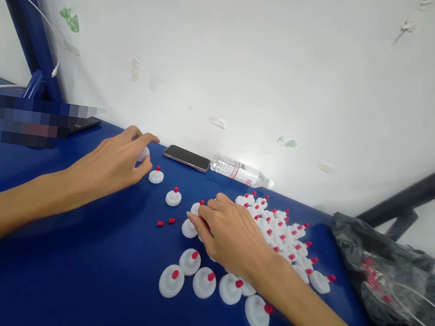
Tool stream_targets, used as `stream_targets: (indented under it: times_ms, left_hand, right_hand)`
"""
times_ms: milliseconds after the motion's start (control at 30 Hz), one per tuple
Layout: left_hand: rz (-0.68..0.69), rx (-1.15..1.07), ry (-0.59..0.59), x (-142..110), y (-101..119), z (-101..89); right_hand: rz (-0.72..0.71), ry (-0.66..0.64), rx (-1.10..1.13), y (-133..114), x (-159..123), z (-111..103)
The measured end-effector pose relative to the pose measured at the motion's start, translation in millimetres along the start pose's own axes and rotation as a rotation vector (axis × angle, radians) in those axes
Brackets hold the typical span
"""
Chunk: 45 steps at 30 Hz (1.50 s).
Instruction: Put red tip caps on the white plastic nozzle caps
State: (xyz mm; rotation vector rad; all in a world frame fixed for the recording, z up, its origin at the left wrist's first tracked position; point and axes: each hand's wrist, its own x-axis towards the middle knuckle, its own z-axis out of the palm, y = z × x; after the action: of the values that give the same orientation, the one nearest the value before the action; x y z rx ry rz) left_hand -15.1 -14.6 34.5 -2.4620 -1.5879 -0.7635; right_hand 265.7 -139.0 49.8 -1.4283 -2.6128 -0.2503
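Two loose red caps lie on their sides on the blue worktop, long axes running roughly left to right. They sit between the hands, just left of the right hand, which is the nearer. That hand reaches over white lids, thumb and fingers bent close together; any pinch cannot be confirmed. The left hand, farther off, curves thumb and forefinger, tips apart, around a white lid; grip cannot be verified.
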Motion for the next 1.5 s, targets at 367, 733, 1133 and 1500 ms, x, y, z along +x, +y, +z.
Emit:
stream_targets:
  times_ms: [367,733,1133,1500]
  left_hand:
    - [0.452,-0.275,-0.337,-24,29,-12.6]
    - [0.371,-0.516,-0.495,-28,42,-11.2]
    - [0.19,-1.003,-0.74,-27,58,-20.8]
    - [0.076,-1.275,-0.876,-31,46,-10.1]
  right_hand:
    - [0.042,0.058,0.027,1,-1,2]
    - [-0.039,0.191,0.102,0,-6,3]
    - [-0.173,0.516,0.487,-1,-6,12]
    - [-0.078,0.578,0.518,8,-6,9]
